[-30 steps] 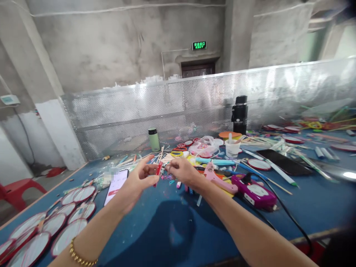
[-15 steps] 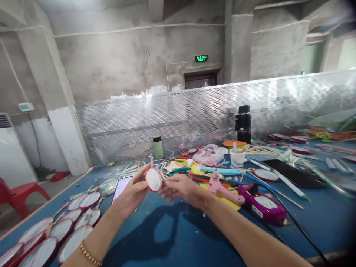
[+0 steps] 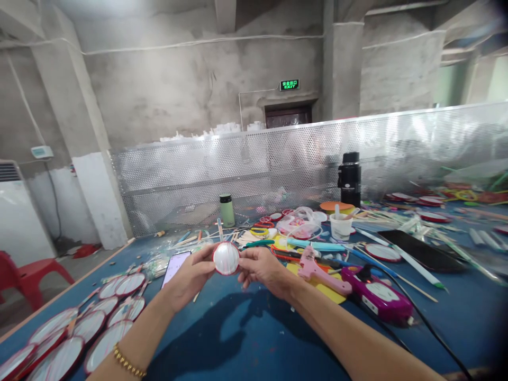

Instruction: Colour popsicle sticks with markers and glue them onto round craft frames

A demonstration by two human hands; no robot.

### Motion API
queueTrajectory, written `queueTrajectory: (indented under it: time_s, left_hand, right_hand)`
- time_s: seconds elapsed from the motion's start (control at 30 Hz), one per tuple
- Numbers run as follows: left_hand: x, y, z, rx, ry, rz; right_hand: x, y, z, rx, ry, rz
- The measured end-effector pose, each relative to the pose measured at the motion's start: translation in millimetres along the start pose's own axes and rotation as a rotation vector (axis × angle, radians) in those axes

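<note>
Between my two hands is a small round white disc point(image 3: 226, 259) with a red rim, its face turned toward me. A thin flat stick point(image 3: 220, 229) stands up from its top edge. My left hand point(image 3: 196, 272) grips the disc's left edge, thumb in front and fingers behind. At its right edge my right hand point(image 3: 260, 267) pinches the rim with thumb and forefinger, the other fingers curled below. Both hands are held above the blue table point(image 3: 238, 344). Behind my left hand lies a lit phone point(image 3: 174, 267).
Several larger red-rimmed discs point(image 3: 89, 326) with sticks lie at left. To the right are a pink glue gun point(image 3: 317, 272), a purple device point(image 3: 377, 296) with a cable, a dark phone point(image 3: 420, 251) and a white cup point(image 3: 341, 227). Green point(image 3: 227, 211) and black point(image 3: 350, 180) bottles stand behind.
The disc has turned to face me more squarely and shifted slightly right. My left hand moved along with it, and my right thumb and forefinger now rest on its right rim.
</note>
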State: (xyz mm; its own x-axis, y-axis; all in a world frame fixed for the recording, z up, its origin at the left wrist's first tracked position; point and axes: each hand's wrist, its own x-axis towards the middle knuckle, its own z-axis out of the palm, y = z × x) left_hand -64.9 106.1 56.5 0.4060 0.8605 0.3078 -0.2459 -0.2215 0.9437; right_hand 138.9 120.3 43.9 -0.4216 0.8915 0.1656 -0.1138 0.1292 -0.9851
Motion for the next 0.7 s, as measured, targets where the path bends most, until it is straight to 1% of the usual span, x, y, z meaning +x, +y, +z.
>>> queueTrajectory:
  time_s: [0.07, 0.17, 0.23, 0.27, 0.47, 0.7]
  left_hand:
    - [1, 0, -3, 0.072, 0.015, 0.009]
    - [2, -4, -6, 0.156, 0.116, 0.013]
    - [3, -8, -8, 0.201, 0.181, -0.004]
    - [3, -9, -8, 0.215, 0.195, -0.017]
    - [3, -14, -2, 0.222, 0.185, -0.047]
    - [0, -20, -2, 0.2, 0.179, -0.073]
  right_hand:
    - [1, 2, 0, -0.06, 0.044, -0.022]
    - [4, 6, 0, -0.145, 0.092, -0.034]
    - [6, 10, 0, -0.192, 0.101, -0.028]
    - [6, 12, 1, -0.211, 0.1, -0.023]
    - [8, 22, 5, -0.257, 0.068, 0.022]
    - [1, 18, 8, -0.283, 0.019, 0.065]
